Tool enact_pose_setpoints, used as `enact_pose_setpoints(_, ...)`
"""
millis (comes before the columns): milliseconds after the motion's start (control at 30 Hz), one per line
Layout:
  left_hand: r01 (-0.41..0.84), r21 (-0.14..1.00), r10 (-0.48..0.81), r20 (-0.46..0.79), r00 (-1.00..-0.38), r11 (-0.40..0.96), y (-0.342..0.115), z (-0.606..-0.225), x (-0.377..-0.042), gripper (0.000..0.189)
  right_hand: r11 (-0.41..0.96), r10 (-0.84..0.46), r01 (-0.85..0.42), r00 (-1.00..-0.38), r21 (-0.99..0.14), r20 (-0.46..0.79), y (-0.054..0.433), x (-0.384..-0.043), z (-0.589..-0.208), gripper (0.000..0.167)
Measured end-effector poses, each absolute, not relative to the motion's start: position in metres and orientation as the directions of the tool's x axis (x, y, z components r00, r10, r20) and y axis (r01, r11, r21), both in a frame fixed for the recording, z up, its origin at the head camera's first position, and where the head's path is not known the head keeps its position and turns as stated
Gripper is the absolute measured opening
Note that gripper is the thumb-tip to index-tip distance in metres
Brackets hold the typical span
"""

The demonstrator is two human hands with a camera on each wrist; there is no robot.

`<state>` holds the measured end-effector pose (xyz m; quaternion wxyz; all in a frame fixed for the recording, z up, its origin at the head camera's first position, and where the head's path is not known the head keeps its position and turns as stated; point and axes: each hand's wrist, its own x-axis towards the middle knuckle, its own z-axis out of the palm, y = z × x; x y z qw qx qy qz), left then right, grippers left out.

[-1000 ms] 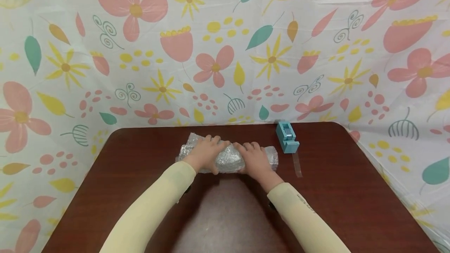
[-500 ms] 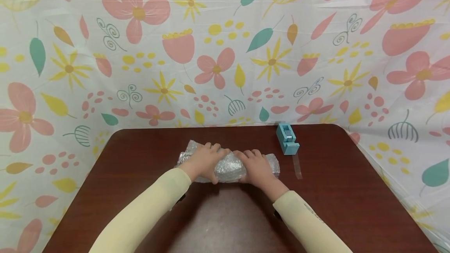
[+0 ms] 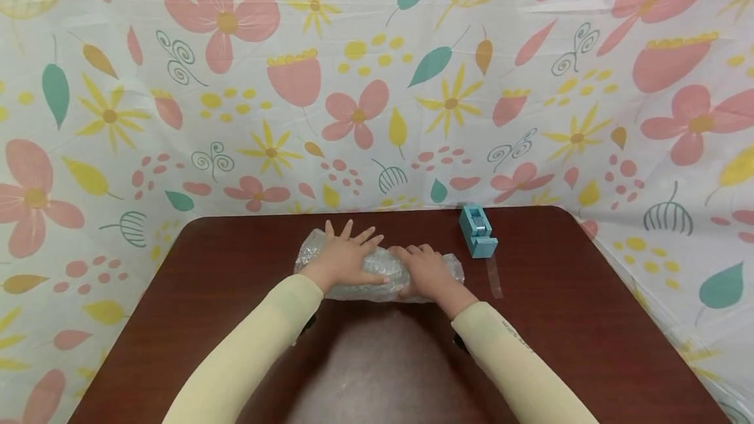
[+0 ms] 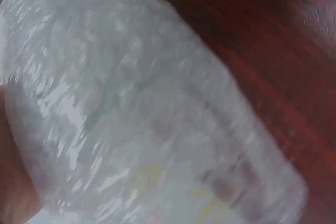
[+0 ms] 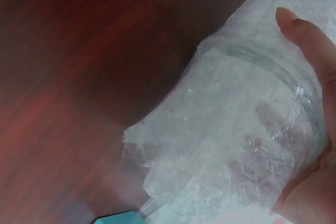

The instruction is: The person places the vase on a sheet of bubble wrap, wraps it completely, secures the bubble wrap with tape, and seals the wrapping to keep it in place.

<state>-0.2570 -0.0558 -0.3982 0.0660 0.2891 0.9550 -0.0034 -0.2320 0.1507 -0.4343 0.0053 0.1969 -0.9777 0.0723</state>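
A roll-shaped bundle in clear bubble wrap (image 3: pixel 389 264) lies crosswise on the table between both hands. My left hand (image 3: pixel 343 260) rests on its left part with fingers spread and straight. My right hand (image 3: pixel 428 272) grips the right part, thumb on the near side and fingers over the top. In the right wrist view, a curved greenish rim shows through the wrap (image 5: pixel 210 103), whose loose end sticks out past the hand. The left wrist view is mostly filled by the crinkled wrap (image 4: pixel 131 77); what it encloses is largely hidden.
A blue tape dispenser (image 3: pixel 478 234) stands at the back right of the dark wooden table (image 3: pixel 589 332). From its front, a strip of clear tape (image 3: pixel 494 279) runs down onto the tabletop. Behind the table hangs a flower-patterned cloth (image 3: pixel 412 51).
My left hand has loosened from the bundle and spread its fingers, while the right hand keeps its grip. The bundle first slid nearer, then slightly back, and its left end now looks smoother.
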Motion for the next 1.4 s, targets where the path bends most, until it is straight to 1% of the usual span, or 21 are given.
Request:
enact_pose_setpoints(100, 0.559, 0.003, 0.558, -0.065, -0.827, 0.829, -0.057, -0.400, -0.256, 0.095, 0.911, -0.385, -0.381, -0.923, -0.156, 0.006, 0.152, -0.235, -0.430, 0.088)
enact_pose_setpoints(333, 0.568, -0.075, 0.572, 0.071, -0.817, 0.820, -0.066, -0.406, -0.246, 0.109, 0.917, -0.371, -0.363, -0.928, -0.165, -0.021, 0.156, -0.237, -0.427, 0.088)
enact_pose_setpoints(500, 0.587, -0.141, 0.604, 0.155, -0.782, 0.797, -0.072, -0.416, -0.234, 0.113, 0.910, -0.384, -0.376, -0.923, -0.174, -0.015, 0.155, -0.238, -0.426, 0.087)
enact_pose_setpoints(633, 0.608, -0.192, 0.637, 0.200, -0.744, 0.770, -0.072, -0.425, -0.227, 0.112, 0.907, -0.390, -0.380, -0.920, -0.184, -0.025, 0.154, -0.241, -0.424, 0.087)
enact_pose_setpoints(900, 0.594, -0.307, 0.663, 0.226, -0.714, 0.744, -0.072, -0.441, -0.220, 0.111, 0.900, -0.399, -0.375, -0.914, -0.222, -0.075, 0.157, -0.251, -0.423, 0.089)
enact_pose_setpoints(1033, 0.560, -0.391, 0.669, 0.244, -0.702, 0.731, -0.071, -0.446, -0.222, 0.113, 0.901, -0.392, -0.359, -0.914, -0.243, -0.103, 0.157, -0.254, -0.421, 0.087)
enact_pose_setpoints(1200, 0.540, -0.450, 0.675, 0.222, -0.704, 0.712, -0.071, -0.449, -0.224, 0.114, 0.907, -0.373, -0.324, -0.915, -0.268, -0.154, 0.156, -0.257, -0.419, 0.086)
enact_pose_setpoints(1400, 0.498, -0.518, 0.663, 0.196, -0.723, 0.696, -0.071, -0.450, -0.226, 0.112, 0.904, -0.372, -0.311, -0.910, -0.294, -0.181, 0.155, -0.263, -0.419, 0.085)
